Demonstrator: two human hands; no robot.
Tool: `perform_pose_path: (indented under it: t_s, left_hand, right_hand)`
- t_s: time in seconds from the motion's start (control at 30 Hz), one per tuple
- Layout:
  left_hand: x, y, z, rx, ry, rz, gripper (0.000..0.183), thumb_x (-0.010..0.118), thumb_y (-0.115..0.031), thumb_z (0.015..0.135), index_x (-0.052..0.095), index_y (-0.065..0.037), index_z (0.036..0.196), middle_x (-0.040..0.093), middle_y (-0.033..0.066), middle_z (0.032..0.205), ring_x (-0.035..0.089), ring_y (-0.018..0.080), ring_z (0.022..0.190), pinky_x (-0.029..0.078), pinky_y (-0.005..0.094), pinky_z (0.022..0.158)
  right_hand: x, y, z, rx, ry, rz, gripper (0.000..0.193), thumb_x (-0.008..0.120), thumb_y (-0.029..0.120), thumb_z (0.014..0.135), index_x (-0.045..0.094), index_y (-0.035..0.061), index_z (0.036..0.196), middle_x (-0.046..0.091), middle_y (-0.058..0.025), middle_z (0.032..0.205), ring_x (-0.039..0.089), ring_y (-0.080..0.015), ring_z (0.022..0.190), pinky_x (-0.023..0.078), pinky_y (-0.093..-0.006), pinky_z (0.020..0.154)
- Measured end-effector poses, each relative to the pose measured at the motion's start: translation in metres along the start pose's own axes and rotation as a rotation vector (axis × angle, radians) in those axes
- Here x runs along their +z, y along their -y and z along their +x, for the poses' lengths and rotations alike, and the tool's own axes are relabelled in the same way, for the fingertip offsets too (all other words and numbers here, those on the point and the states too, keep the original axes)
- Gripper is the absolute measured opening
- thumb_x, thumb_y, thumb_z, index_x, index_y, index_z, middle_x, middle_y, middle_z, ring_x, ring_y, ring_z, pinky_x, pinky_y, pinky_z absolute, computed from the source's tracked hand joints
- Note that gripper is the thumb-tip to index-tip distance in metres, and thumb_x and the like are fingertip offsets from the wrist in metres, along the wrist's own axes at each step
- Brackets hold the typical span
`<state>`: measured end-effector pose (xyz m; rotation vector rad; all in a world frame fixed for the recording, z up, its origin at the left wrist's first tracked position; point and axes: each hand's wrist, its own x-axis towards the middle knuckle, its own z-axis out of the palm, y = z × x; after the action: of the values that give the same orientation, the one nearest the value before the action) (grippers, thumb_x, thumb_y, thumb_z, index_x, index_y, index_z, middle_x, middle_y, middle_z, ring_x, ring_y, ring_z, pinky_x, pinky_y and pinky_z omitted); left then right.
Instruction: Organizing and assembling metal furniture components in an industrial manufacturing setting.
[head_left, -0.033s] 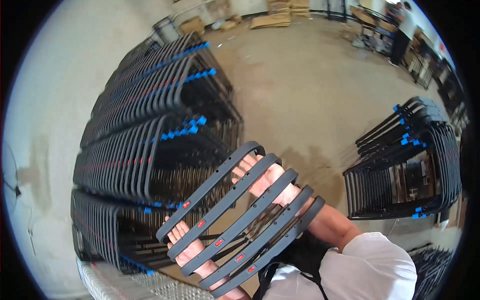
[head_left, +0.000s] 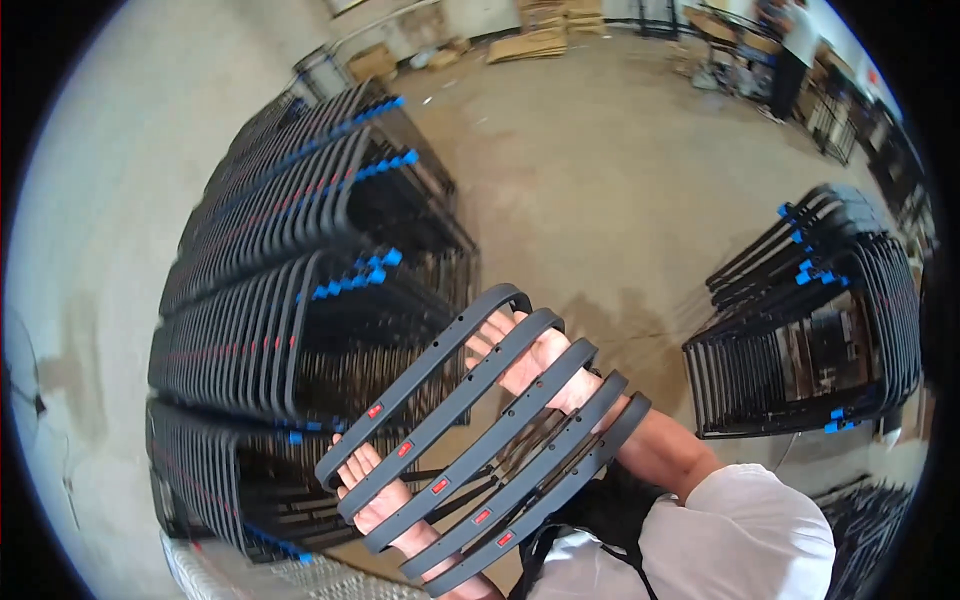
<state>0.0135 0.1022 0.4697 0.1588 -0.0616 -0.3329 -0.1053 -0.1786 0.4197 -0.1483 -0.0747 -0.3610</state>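
Several dark grey metal tube frames (head_left: 508, 414) with rounded corners and small red labels hang side by side across both my forearms. My left hand (head_left: 384, 499) shows between the bars at lower left, palm up, its fingers stretched out and apart. Higher and to the right, my right hand (head_left: 547, 349) also lies palm up with spread fingers, under the frames' far bent ends. Both arms pass beneath the top bars, and neither hand's fingers wrap round a tube. The lower parts of the frames are mostly hidden.
Long rows of similar stacked frames (head_left: 250, 340) with blue clips stand on my left. Another stack (head_left: 890, 330) stands on the right. Flattened cardboard (head_left: 527, 46) lies at the far wall. A person (head_left: 797, 55) stands by a cluttered bench at far right. Concrete floor (head_left: 580, 170) stretches between.
The stacks, wall and far person have shifted slightly left in view as I move. The frames stay on my forearms, and my hands keep the same pose.
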Motion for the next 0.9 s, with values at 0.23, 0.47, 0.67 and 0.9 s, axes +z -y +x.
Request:
perform_pose_path:
  t_s: [0.23,0.47,0.67,0.9]
  left_hand:
    - [0.210,0.235,-0.174,-0.115,0.115,0.141,0.064,0.024,-0.034,0.117,0.016,0.001,0.170,0.012,0.0172,0.180,0.010,0.0295,0.167,0.004,0.0466,0.138]
    - [0.285,0.406,-0.157,-0.308,0.103,0.167,0.065,0.024,-0.033,0.116,0.016,0.000,0.170,0.009,0.0164,0.180,0.007,0.0294,0.167,0.002,0.0466,0.137]
    - [0.270,0.511,-0.062,-0.611,0.054,0.086,0.065,0.023,-0.034,0.115,0.016,-0.001,0.170,0.009,0.0166,0.180,0.005,0.0294,0.167,0.000,0.0470,0.137]
    - [0.228,0.683,0.062,-1.036,0.190,-0.043,0.066,0.026,-0.035,0.115,0.015,-0.003,0.171,0.011,0.0145,0.181,0.007,0.0280,0.167,0.001,0.0452,0.138]
  right_hand:
    - [0.094,0.263,-0.191,-0.140,0.021,0.215,0.067,0.049,0.047,0.112,0.038,0.0059,0.164,0.038,-0.0087,0.172,0.037,-0.0295,0.158,0.038,-0.0507,0.124]
    - [0.110,0.425,-0.231,-0.293,-0.058,0.280,0.059,0.047,0.039,0.113,0.040,0.0044,0.161,0.034,-0.0077,0.173,0.036,-0.0294,0.158,0.038,-0.0517,0.124]
    - [0.105,0.492,-0.217,-0.577,-0.166,0.128,0.060,0.043,0.038,0.115,0.037,0.0044,0.164,0.036,-0.0092,0.173,0.035,-0.0309,0.159,0.037,-0.0531,0.125]
    - [0.089,0.560,-0.172,-0.992,-0.324,0.022,0.063,0.025,0.043,0.118,0.032,0.0044,0.167,0.032,-0.0120,0.175,0.032,-0.0324,0.160,0.036,-0.0553,0.125]
